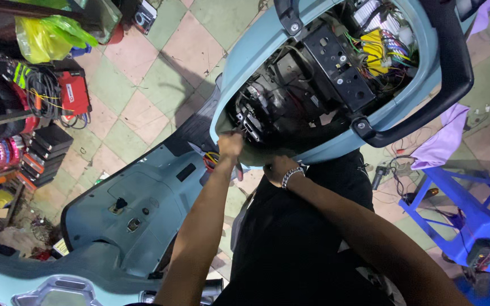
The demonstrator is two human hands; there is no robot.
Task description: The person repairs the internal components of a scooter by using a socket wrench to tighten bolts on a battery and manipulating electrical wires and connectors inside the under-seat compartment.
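A workshop floor (143, 73) of pink and green tiles lies under a pale-blue scooter (143, 209) with its seat off, the open bay (307, 85) showing black parts and coloured wires. The left hand (231, 146) reaches into the bay's front edge; whether it grips anything cannot be told. The right hand (277, 168), wearing a metal watch, rests at the rim, its fingers hidden. A blue stool (460, 209) stands to the right, tool clutter (35, 102) to the left.

Both my arms stretched forward, bare forearms converging. My left hand (231, 145) is raised slightly higher, fingers curled in tight. My right hand (277, 168) sits just beside it, knuckles up, fingers tucked out of sight.
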